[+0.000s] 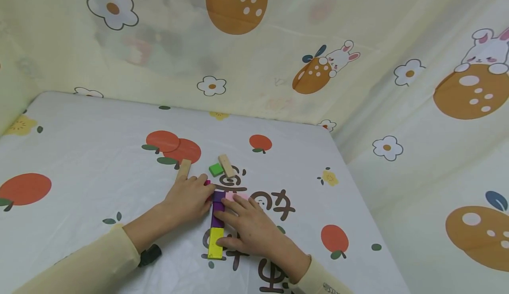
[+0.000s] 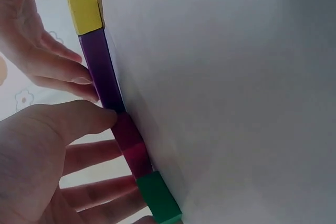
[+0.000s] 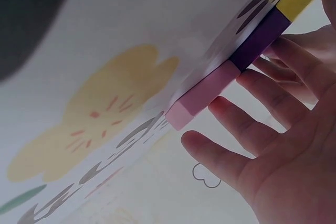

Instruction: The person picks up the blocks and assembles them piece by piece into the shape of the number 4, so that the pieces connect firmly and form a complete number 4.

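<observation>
A row of coloured blocks lies on the table between both hands. Its near end is a yellow block (image 1: 215, 246), followed by a purple block (image 1: 218, 214) and a pale pink block (image 3: 205, 95) branching to the right. On the left branch are a magenta block (image 2: 132, 148) and a green block (image 2: 160, 198), mostly hidden by the hand in the head view. My left hand (image 1: 192, 199) grips the magenta block, thumb near its joint with the purple one, fingers behind. My right hand (image 1: 254, 228) has extended fingers against the purple and pink blocks, thumb touching the yellow one.
Beyond the hands lie a loose green block (image 1: 216, 169) and a plain wooden block (image 1: 227, 166). Another plain wooden block (image 1: 184, 169) shows just past the left hand. A printed cloth (image 1: 99, 152) covers the table, and patterned curtains (image 1: 254, 64) hang behind and to the right.
</observation>
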Demonstrator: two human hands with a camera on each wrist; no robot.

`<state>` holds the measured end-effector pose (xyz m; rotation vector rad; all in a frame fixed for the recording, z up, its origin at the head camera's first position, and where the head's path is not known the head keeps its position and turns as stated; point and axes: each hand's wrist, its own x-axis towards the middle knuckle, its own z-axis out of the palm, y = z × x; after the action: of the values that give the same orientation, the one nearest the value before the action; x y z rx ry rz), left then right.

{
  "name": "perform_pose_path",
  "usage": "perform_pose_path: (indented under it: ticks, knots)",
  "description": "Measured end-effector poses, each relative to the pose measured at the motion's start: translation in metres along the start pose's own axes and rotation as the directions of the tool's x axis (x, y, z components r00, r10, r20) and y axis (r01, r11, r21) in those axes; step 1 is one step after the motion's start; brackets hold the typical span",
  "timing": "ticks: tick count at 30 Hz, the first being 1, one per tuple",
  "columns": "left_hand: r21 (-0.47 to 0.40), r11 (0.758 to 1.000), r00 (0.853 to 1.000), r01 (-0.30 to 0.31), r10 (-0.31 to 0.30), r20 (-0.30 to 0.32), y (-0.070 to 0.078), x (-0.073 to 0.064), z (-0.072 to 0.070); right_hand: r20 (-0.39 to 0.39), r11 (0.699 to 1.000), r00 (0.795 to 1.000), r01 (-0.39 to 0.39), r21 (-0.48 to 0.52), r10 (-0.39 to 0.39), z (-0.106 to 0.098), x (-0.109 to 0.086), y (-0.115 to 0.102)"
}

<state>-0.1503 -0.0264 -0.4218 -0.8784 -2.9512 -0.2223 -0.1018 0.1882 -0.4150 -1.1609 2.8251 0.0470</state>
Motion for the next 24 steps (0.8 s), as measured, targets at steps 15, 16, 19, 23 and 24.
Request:
perform_pose_path:
  ticks: [15,16,19,23,24]
  knots:
    - [0.02,1.0,1.0,-0.012,0.013,-0.015,-0.0007,0.0016,-0.0008,0.031,1.0,0.999,-0.011,0.011,0.011,-0.0015,0.0002,-0.0011]
    - [0.021,1.0,1.0,-0.013,0.014,-0.017,-0.0009,0.0016,-0.0007,0.033,1.0,0.999,-0.013,0.011,0.013,-0.0013,0.0002,-0.001]
    - [0.014,1.0,0.999,-0.015,0.016,-0.039,-0.0024,0.0014,0.0003,0.035,1.0,0.999,-0.016,0.008,0.015,-0.0004,0.0002,-0.0004]
    - [0.007,1.0,0.996,-0.025,0.026,-0.087,-0.005,0.0016,0.0027,0.025,1.0,1.0,-0.011,0.006,0.011,-0.0005,0.0003,-0.0004]
    - [0.006,1.0,0.995,-0.028,0.028,-0.098,-0.0055,0.0016,0.003,0.023,1.0,1.0,-0.01,0.007,0.01,-0.0007,0.0004,-0.0006]
